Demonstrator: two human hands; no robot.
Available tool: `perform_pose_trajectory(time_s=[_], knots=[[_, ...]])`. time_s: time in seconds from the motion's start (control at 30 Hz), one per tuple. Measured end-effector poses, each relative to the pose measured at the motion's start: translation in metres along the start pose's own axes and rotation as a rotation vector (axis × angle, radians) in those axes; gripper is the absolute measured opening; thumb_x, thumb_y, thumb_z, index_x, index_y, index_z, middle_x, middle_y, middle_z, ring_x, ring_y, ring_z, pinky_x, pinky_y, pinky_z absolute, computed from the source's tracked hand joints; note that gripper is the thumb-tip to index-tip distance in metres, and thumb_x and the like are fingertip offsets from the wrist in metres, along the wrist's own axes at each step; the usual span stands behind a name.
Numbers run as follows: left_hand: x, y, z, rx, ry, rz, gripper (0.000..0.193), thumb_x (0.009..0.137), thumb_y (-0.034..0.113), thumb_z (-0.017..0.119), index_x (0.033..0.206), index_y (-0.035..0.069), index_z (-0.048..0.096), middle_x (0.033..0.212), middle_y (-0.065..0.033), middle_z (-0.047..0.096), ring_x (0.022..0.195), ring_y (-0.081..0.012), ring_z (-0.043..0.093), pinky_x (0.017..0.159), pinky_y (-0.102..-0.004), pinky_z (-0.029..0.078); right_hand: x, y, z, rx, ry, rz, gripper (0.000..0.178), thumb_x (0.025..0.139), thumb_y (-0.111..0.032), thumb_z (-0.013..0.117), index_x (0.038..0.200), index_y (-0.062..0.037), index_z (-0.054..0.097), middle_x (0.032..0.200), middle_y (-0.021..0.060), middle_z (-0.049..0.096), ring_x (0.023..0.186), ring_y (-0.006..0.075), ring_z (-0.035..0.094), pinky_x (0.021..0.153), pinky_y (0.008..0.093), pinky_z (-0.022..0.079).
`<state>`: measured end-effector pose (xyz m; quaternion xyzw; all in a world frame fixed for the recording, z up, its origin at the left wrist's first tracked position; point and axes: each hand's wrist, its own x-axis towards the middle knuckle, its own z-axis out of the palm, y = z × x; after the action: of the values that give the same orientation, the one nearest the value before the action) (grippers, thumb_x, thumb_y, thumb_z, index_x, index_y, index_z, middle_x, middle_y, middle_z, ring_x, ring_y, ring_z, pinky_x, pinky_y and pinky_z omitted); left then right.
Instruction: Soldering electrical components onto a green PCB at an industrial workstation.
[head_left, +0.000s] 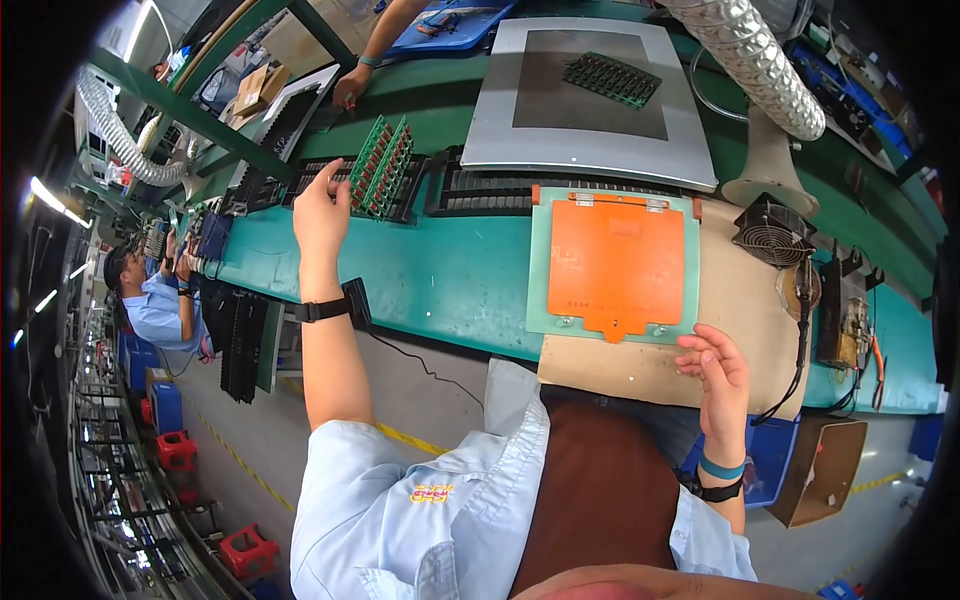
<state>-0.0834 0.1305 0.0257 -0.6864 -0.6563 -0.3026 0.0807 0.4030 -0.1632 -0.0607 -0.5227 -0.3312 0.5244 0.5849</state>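
Observation:
My left hand (pixel 322 215) reaches out over the far side of the bench, beside green circuit boards (pixel 380 168) that stand upright in a black rack (pixel 408 205). Its index finger and thumb are apart, and nothing shows between them. My right hand (pixel 718 372) hovers by the lower right corner of a fixture, loosely bent and holding nothing visible. That fixture has an orange hinged cover (pixel 620 262) lying flat over a pale green base (pixel 538 290). Two metal hinges run along its far edge, and a tab sticks out at the near edge.
A grey plate (pixel 500 110) at the back bears a circuit board (pixel 612 80). To the right stand a small black fan (pixel 774 232), a silver duct (pixel 750 60) and a soldering unit (pixel 845 320). Cardboard (pixel 600 365) lies under the fixture. Another person's hand (pixel 352 88) rests on the far bench.

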Motion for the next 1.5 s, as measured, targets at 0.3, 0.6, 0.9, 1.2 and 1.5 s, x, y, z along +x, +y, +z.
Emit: perform_pose_trajectory(time_s=[0.3,0.6,0.9,1.2,1.5], knots=[[0.012,-0.022,0.017,0.035,0.148,0.1,0.016,0.088,0.017,0.074,0.101,0.009,0.078,0.082,-0.0105,0.07,0.073,-0.0265,0.07,0.069,-0.0359,0.054,0.004,-0.002,0.013,-0.008,0.028,0.008,0.033,0.101,-0.008,0.052,0.132,0.0032,0.056,0.116,0.0141,0.07,0.091,0.0149,0.067,0.083,0.028,0.052],[0.001,-0.011,-0.049,-0.115,0.423,0.1,0.013,0.091,0.011,0.073,0.102,0.008,0.078,0.079,-0.007,0.068,0.064,-0.0177,0.066,0.06,-0.0284,0.049,0.0,-0.005,0.017,-0.059,0.037,-0.022,0.028,0.101,-0.008,0.053,0.126,0.0037,0.059,0.112,0.0131,0.071,0.09,0.0139,0.066,0.082,0.0273,0.052],[-0.077,0.062,-0.104,-0.088,0.683,0.574,0.022,0.076,-0.007,0.083,0.095,0.003,0.078,0.074,-0.0035,0.063,0.054,-0.0138,0.045,0.047,-0.0273,0.036,-0.003,-0.032,0.057,-0.135,-0.131,-0.087,0.023,0.102,-0.01,0.055,0.121,0.0023,0.062,0.104,0.0113,0.071,0.092,0.0149,0.066,0.085,0.0298,0.053],[-0.162,0.124,-0.081,-0.245,0.527,1.008,0.025,0.073,-0.005,0.086,0.095,0.006,0.079,0.097,-0.0049,0.068,0.058,-0.0129,0.049,0.05,-0.0255,0.038,-0.006,-0.07,0.105,-0.008,-0.415,-0.171,0.031,0.107,-0.026,0.052,0.115,0.0005,0.064,0.096,0.01,0.071,0.083,0.0143,0.066,0.074,0.0269,0.051],[-0.188,0.14,-0.066,-0.311,0.406,1.128,0.032,0.071,-0.003,0.084,0.101,0.009,0.08,0.099,-0.0019,0.068,0.062,-0.0111,0.049,0.052,-0.0252,0.038,-0.023,-0.062,0.084,-0.051,-0.387,-0.061,0.027,0.106,-0.028,0.054,0.099,-0.0037,0.064,0.086,0.0055,0.07,0.073,0.0089,0.061,0.067,0.023,0.048]])
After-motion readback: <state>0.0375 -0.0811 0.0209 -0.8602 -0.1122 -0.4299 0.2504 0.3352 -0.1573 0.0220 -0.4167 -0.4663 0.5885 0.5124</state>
